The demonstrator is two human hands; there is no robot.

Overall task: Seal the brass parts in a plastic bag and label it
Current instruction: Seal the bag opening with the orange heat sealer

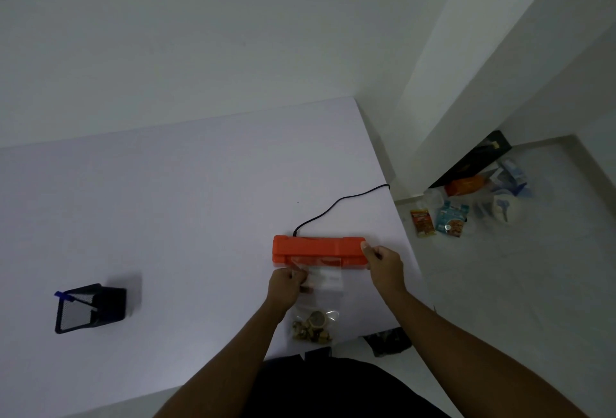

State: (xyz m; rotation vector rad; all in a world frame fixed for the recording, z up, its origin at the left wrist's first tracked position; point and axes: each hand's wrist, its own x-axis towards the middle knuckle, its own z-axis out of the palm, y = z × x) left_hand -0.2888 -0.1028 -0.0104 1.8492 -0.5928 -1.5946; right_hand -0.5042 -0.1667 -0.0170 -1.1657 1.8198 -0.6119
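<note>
White walls are closing in a dim corner, and the pale worktop [150, 204] is carrying everything I need. I'm feeding the bag [318, 287] mouth-first into the orange sealer [316, 249], whose black cord [336, 204] is trailing off the far edge. My left hand [286, 286] is pinching the bag's upper left part, fingers [300, 276] clamped together on the plastic just below the sealer's front lip. My right hand [383, 266] is gripping the sealer's right end, thumb on top, fingers wrapped on the casing. The brass parts [311, 329] are bunching at the bag's bottom end, close to the near edge of the worktop, right by my body.

Here's what I'm worrying about. I'm only holding one side of the mouth, so the free right corner could be sliding in crooked, and the seam would be running slanted or leaving a gap. Wrinkles under the bar would be doing the same. The weight of the brass is pulling toward me, so the mouth could be slipping out as I press. My left fingers are sitting very near the heating strip too. A white patch, maybe the label area, is lying just beside the sealer; the seam could cut across it. The pen holder [90, 309] is waiting well apart on my left.
</note>
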